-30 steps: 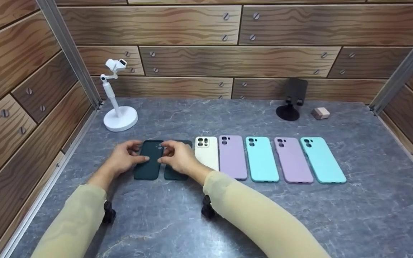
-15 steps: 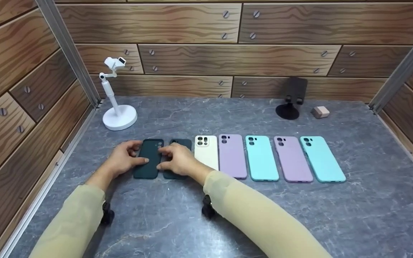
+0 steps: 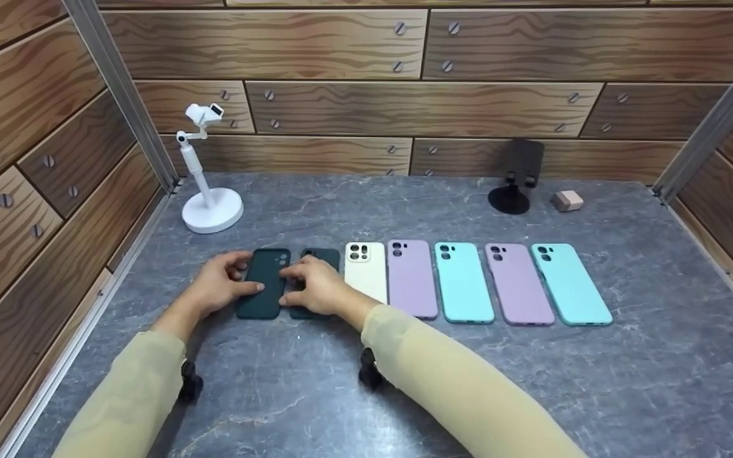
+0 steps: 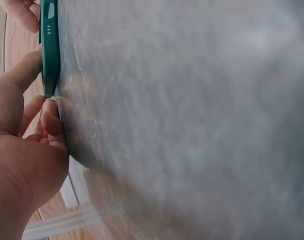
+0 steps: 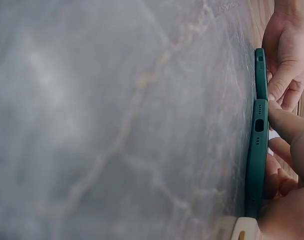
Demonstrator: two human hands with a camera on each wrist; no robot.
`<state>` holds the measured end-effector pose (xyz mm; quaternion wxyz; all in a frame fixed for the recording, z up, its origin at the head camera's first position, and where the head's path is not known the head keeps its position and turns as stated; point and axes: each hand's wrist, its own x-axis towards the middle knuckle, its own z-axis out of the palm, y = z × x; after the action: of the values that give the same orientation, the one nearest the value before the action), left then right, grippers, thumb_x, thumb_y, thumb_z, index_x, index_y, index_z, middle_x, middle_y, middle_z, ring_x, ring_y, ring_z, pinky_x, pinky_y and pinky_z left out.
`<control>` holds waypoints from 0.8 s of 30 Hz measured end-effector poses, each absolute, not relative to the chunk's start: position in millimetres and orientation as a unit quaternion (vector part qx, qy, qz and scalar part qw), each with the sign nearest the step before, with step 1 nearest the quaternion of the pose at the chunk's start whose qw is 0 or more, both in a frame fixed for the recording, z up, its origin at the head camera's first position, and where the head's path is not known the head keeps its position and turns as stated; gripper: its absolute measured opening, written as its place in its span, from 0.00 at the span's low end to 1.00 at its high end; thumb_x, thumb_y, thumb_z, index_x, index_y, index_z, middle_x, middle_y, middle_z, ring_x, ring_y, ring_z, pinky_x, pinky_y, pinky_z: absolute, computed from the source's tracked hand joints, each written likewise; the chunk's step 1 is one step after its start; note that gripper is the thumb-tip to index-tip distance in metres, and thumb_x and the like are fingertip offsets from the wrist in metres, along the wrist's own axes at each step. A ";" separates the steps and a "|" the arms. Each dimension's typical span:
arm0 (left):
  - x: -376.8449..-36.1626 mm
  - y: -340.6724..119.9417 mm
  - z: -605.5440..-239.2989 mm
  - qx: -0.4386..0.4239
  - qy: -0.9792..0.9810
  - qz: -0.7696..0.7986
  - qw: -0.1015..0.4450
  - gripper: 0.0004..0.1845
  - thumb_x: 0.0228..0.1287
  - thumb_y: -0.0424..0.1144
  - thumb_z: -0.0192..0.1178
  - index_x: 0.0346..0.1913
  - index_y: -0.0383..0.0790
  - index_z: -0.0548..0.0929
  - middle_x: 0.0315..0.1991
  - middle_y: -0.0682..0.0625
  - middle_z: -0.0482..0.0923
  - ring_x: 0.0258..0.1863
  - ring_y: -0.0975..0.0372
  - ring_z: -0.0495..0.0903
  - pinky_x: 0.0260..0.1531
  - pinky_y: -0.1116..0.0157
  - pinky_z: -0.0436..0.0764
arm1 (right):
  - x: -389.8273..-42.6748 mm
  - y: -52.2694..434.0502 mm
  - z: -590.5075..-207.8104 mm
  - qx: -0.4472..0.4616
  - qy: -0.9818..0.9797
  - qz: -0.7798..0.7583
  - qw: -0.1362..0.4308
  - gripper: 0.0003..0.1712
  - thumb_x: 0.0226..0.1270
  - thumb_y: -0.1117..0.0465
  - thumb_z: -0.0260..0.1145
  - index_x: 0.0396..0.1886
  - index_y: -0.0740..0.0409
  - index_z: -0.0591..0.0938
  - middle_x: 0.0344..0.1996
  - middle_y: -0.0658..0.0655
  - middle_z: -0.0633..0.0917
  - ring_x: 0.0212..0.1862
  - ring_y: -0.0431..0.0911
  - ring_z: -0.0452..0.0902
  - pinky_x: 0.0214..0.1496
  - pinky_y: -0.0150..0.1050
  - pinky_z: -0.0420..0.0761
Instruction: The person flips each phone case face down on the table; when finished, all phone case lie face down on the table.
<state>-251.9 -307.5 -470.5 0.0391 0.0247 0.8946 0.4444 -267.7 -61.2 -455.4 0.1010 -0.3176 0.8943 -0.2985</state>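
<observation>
My left hand (image 3: 217,287) and right hand (image 3: 315,286) have settled flat, fingers pressing the leftmost dark green case (image 3: 263,284); it's now down, squared beside the second dark case (image 3: 319,257). Placement looks done.

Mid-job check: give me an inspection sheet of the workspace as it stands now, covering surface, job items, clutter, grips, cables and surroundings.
Surface: grey marble-patterned tabletop, flat.
Job's things: two dark green silicone phone cases, left one and right one, lying side by side at the left end of the row.
Clutter: cream case, two lilac cases, two turquoise cases; white stand, black stand, small beige block.
Grips: left hand touches the left dark case; right hand rests on the right one.
Cables: nothing seen.
Surroundings: wood-grain panel walls with metal corner posts.
</observation>
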 end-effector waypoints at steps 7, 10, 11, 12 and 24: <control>-251.2 -305.5 -469.9 0.022 0.893 0.448 0.036 0.29 0.75 0.31 0.64 0.75 0.28 0.72 0.55 0.37 0.76 0.49 0.51 0.73 0.49 0.57 0.74 | -267.0 -61.6 -455.5 -0.322 0.895 -0.292 0.094 0.31 0.72 0.50 0.75 0.71 0.53 0.83 0.60 0.58 0.81 0.60 0.52 0.77 0.67 0.44 0.75; -250.6 -305.4 -468.7 0.018 0.890 0.455 0.036 0.28 0.76 0.29 0.62 0.75 0.28 0.72 0.55 0.38 0.76 0.49 0.52 0.74 0.48 0.60 0.74 | -266.3 -61.9 -455.4 -0.328 0.894 -0.293 0.089 0.31 0.72 0.50 0.75 0.70 0.53 0.83 0.60 0.58 0.81 0.61 0.52 0.77 0.67 0.44 0.75; -250.4 -305.8 -468.4 0.016 0.888 0.458 0.036 0.27 0.76 0.28 0.61 0.75 0.28 0.72 0.55 0.38 0.76 0.48 0.52 0.74 0.48 0.61 0.74 | -266.0 -62.0 -455.5 -0.329 0.893 -0.293 0.089 0.31 0.72 0.50 0.75 0.70 0.53 0.83 0.61 0.58 0.81 0.61 0.52 0.77 0.68 0.44 0.75; -250.4 -306.1 -467.7 0.016 0.888 0.458 0.034 0.27 0.76 0.27 0.61 0.74 0.28 0.73 0.55 0.37 0.76 0.48 0.53 0.74 0.47 0.61 0.74 | -265.8 -62.0 -455.5 -0.330 0.893 -0.293 0.089 0.30 0.72 0.50 0.75 0.70 0.53 0.83 0.61 0.58 0.81 0.61 0.52 0.77 0.68 0.44 0.75; -252.3 -306.5 -452.5 0.006 0.861 0.508 0.032 0.29 0.71 0.26 0.61 0.74 0.28 0.73 0.61 0.31 0.78 0.58 0.46 0.79 0.39 0.68 0.79 | -266.8 -60.9 -456.8 -0.332 0.894 -0.289 0.079 0.28 0.72 0.49 0.75 0.68 0.53 0.85 0.59 0.59 0.81 0.59 0.52 0.76 0.66 0.44 0.75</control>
<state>-252.3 -306.5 -452.5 0.0323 0.0064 0.8606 0.5083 -266.8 -60.9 -456.8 0.0794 -0.3317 0.8944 -0.2894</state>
